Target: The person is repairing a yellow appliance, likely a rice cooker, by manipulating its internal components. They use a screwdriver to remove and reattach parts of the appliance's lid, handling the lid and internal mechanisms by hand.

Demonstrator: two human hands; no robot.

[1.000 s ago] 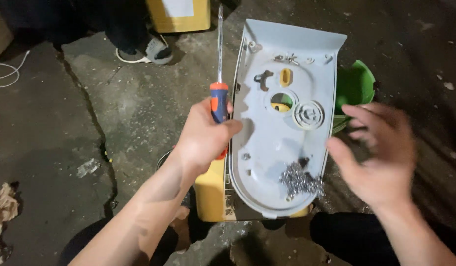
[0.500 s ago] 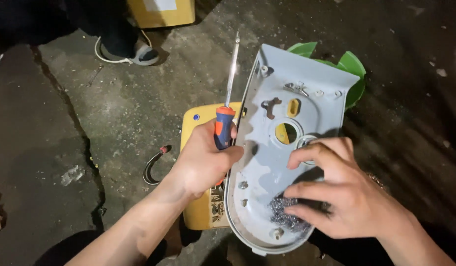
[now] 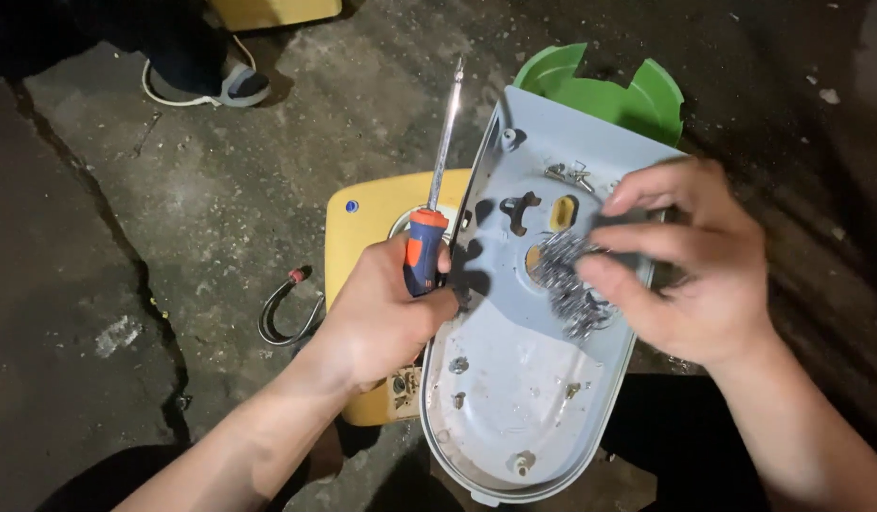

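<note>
Sorting screws on the cover. Nearest me, the grey plastic cover (image 3: pixel 524 379) rests over a yellow box (image 3: pixel 367 223). My left hand (image 3: pixel 382 318) grips a screwdriver (image 3: pixel 427 242); my right hand (image 3: pixel 690 261) closes on a screw cluster (image 3: pixel 562 275). Next, I judge, one screw needs separating. Beyond: green lid (image 3: pixel 638 90).

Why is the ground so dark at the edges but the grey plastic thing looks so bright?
In the head view, light falls mainly in the middle: the pale grey cover glares a bit, the left hand casts a sharp dark shadow onto it, the right hand is slightly motion-blurred, and the concrete floor fades to black in the corners.
</note>
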